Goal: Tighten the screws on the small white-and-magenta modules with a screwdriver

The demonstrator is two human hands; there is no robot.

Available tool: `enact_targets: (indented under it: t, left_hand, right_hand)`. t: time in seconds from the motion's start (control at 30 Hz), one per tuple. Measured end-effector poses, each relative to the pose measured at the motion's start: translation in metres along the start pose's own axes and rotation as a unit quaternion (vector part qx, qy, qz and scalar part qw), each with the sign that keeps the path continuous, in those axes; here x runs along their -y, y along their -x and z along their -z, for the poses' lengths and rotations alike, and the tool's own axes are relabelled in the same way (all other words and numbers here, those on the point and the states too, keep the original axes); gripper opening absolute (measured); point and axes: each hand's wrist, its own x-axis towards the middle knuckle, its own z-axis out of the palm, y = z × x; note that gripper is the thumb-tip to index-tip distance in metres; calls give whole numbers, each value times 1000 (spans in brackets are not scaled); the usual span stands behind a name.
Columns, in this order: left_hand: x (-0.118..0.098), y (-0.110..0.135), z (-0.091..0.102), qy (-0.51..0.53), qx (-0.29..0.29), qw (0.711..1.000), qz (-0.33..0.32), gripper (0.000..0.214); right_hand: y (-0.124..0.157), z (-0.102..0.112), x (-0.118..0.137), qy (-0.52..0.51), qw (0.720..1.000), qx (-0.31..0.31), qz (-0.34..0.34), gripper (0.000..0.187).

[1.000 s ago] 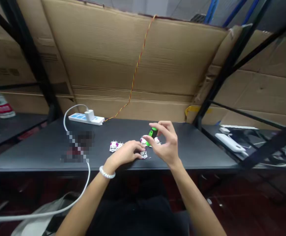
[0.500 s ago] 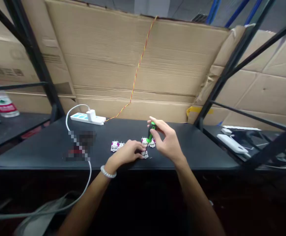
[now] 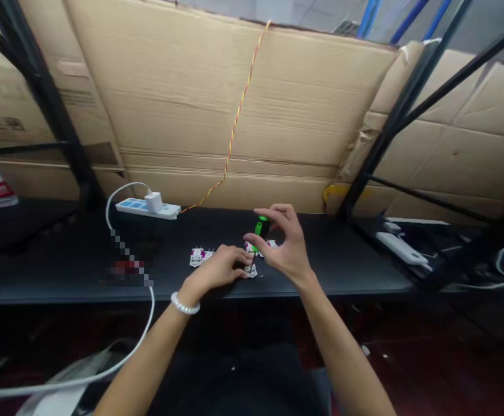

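Observation:
My right hand [image 3: 290, 247] holds a green and black screwdriver [image 3: 260, 227] nearly upright, its fingers at the top of the handle and the thumb alongside. The dark shaft runs down to a small white part [image 3: 252, 271] on the table. Thumb and fingers of my left hand [image 3: 220, 267] close on that part's left side, covering some of it. Similar white and purple parts [image 3: 197, 256] lie left of my left hand. More of them sit behind the screwdriver, partly hidden by my right hand.
A white power strip [image 3: 165, 211] with a plugged-in charger [image 3: 153, 201] lies at the back left of the black table [image 3: 342, 266]. Its white cable [image 3: 151, 312] hangs over the front edge. Cardboard [image 3: 182, 115] walls the back. Black frame posts [image 3: 381, 138] flank both sides.
The fingers of my right hand have shifted around the screwdriver handle, with the thumb now stretched further left. My left hand keeps its grip. The whole view has moved slightly.

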Motion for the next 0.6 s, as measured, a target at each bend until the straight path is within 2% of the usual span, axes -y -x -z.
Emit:
enact_targets:
  t: [0.07,0.2,0.37,0.5,0.6]
  left_hand:
    - [0,0,0,-3,7,1000,9,17]
    - [0,0,0,-1,13,1000,15,19]
    - [-1,0,1,-3,12,1000,3,15]
    - [-1,-1,1,9,15,1000,7,17]
    - [0,-1,1,7,10,1000,8,15]
  right_hand:
    - [0,0,-2,3,1000,-19,-4,30]
    - [1,1,-5,-38,998,43,2,42]
    - [2,2,-4,7,1000,-25,7,31]
    - [2,2,-3,-42,998,37,14,42]
    - [2,0,-3,-18,1000,4,18,32]
